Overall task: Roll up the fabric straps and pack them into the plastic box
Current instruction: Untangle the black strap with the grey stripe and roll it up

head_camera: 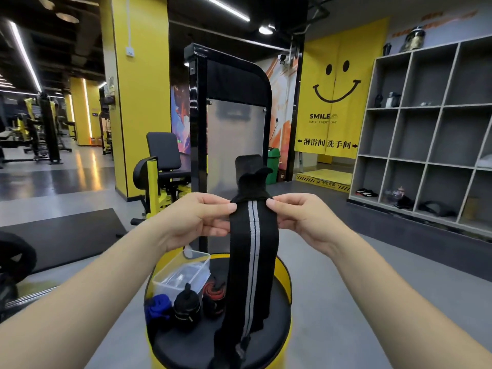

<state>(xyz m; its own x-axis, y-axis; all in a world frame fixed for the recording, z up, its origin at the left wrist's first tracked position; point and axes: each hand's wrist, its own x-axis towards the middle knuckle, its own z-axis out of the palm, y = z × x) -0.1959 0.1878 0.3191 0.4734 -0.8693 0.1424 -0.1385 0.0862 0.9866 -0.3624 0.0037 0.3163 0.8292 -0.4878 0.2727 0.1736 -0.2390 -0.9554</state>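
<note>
With our left hand (198,218) and right hand (300,217) pinching the black strap's (254,262) top edges above the tabletop (277,312), we should roll downward tightly, keeping the stripe centred.

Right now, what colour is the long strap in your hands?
Black, with a grey-and-white stripe down the middle of the strap; the head view shows it.

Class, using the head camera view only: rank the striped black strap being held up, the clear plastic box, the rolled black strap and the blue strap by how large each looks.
1. Striped black strap, though it hangs nearest the camera, which inflates it.
2. Clear plastic box.
3. Rolled black strap and blue strap: too alike to rank; the blue one is partly cut off by the stool edge.
</note>
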